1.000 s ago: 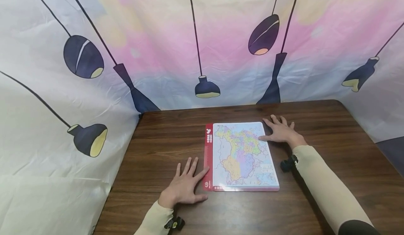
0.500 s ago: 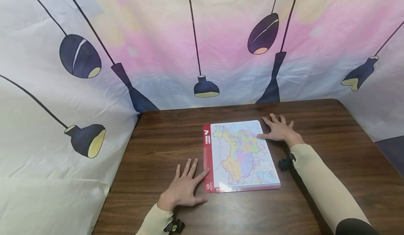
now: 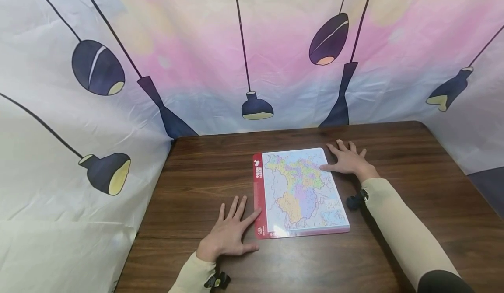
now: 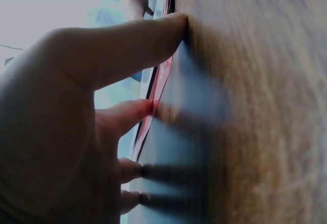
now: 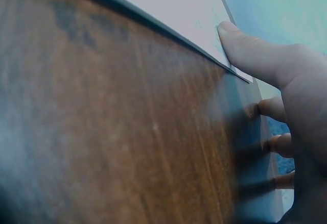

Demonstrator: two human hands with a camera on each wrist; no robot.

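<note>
Bench [image 3: 413,162] of dark wood grain fills my view, walled on three sides by a pastel curtain [image 3: 197,57] printed with hanging lamps. Flat at its middle I see a map board [image 3: 301,192] with a red left border. My left hand [image 3: 230,234] lies flat, fingers spread, index fingertip touching that border. My right hand [image 3: 348,162] lies flat too, thumb on the board's right edge; neither grip holds anything.

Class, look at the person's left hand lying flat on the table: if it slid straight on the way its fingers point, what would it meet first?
The left hand points up and to the right, toward the map board. Its index fingertip already lies at the board's red left edge, so it would probably meet that edge first.
</note>
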